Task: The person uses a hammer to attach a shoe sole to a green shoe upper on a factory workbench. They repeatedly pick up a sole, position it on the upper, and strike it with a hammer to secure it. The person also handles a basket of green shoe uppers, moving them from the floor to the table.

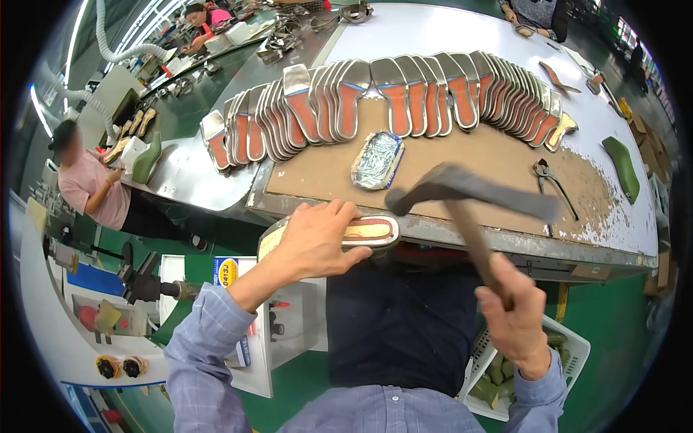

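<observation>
My left hand point(317, 237) is closed over a shoe on its last, gripping it at the table's near edge. The shoe point(375, 230) lies sole side up, with a cream and reddish-brown underside showing beyond my thumb. In my right hand point(516, 307) is the wooden handle of a hammer point(469, 189). The hammer's dark head, smeared by motion, is raised above the board's edge to the right of the shoe. A blue-edged box point(378, 160) of small silvery nails sits just beyond my left hand. Pincers point(552, 184) lie farther right.
Metal-edged shoe soles point(393, 94) stand in a long curved row across the brown board point(440, 155). A green shoe last point(621, 169) lies at the right. Below is a white basket point(581, 355) of green lasts. A co-worker point(94, 180) stands left; others sit beyond.
</observation>
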The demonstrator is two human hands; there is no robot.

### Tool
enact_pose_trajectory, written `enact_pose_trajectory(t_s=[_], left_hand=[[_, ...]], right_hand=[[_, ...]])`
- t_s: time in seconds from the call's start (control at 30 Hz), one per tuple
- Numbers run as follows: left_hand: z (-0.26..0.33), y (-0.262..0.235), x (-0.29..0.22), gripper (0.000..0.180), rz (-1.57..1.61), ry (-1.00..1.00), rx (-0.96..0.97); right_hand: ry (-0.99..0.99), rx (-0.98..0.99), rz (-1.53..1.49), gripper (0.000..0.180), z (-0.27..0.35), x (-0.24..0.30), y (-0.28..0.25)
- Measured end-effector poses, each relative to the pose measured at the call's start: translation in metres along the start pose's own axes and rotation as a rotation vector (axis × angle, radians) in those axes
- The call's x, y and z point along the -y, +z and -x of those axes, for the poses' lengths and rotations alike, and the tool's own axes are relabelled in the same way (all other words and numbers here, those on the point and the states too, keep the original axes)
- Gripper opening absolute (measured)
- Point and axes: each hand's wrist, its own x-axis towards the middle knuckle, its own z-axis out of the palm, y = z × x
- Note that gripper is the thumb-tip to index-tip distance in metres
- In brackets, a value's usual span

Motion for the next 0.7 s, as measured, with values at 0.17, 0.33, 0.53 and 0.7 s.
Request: enact_pose_trajectory(t_s=[0.17, 0.33, 0.53, 0.7], left_hand=[[-0.001, 0.002, 0.001, 0.057, -0.053, 0.016, -0.008], [0.001, 0.003, 0.001, 0.057, -0.041, 0.004, 0.001], [-0.004, -0.007, -0.002, 0.056, -0.040, 0.028, 0.039], [0.003, -0.002, -0.005, 0.056, -0.014, -0.001, 0.055]], right_hand=[[-0.210, -0.089, -0.041, 0.049, -0.004, -0.008, 0.006], [0.033, 0.046, 0.111, 0.042, -0.018, -0.016, 0.022], [-0.288, -0.505, 0.126, 0.043, 0.030, -0.035, 0.003], [0.098, 0.001, -0.022, 0.041, 0.021, -0.038, 0.061]])
